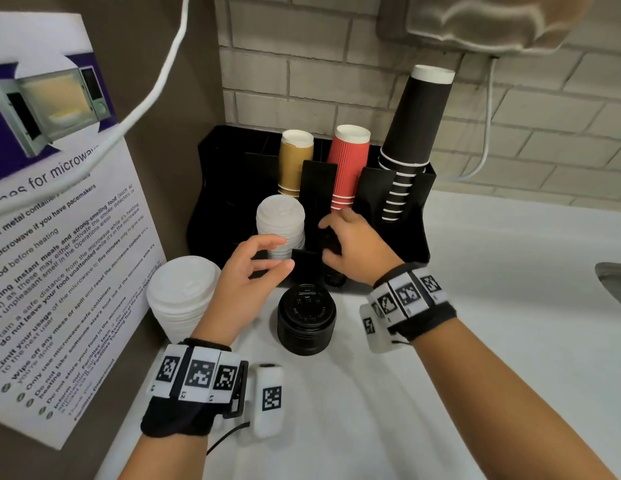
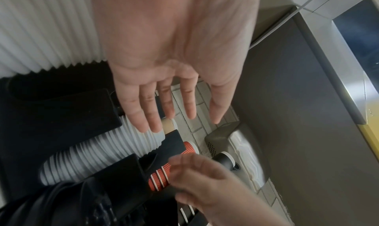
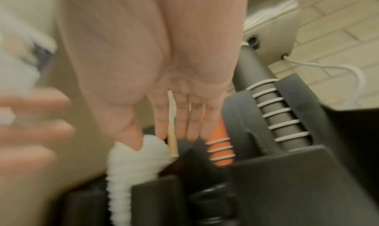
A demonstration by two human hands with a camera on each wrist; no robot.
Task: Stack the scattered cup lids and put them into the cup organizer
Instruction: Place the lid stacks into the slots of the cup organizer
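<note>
Two stacks of lids are still outside the black cup organizer [image 1: 399,237], which stands at the back left corner of the counter [image 1: 510,306]: a black lid stack [image 1: 306,319] upright just in front of the organizer's front edge, and a taller white lid stack [image 1: 180,299] against the left edge by the poster [image 1: 59,237]. The black stack lies between the two wrists, just below the left hand [image 1: 248,271] — its long axis vertical — so either hand would have to draw back toward the body to reach it. The left hand hovers with fingers spread and lightly curved, holding nothing, just beside the white lids in the organizer [image 1: 280,225]. The right hand [image 1: 354,247] is at the next slot, over dark lids there; whether it grips them I cannot tell. On balance the left hand looks nearer to both loose stacks.
</note>
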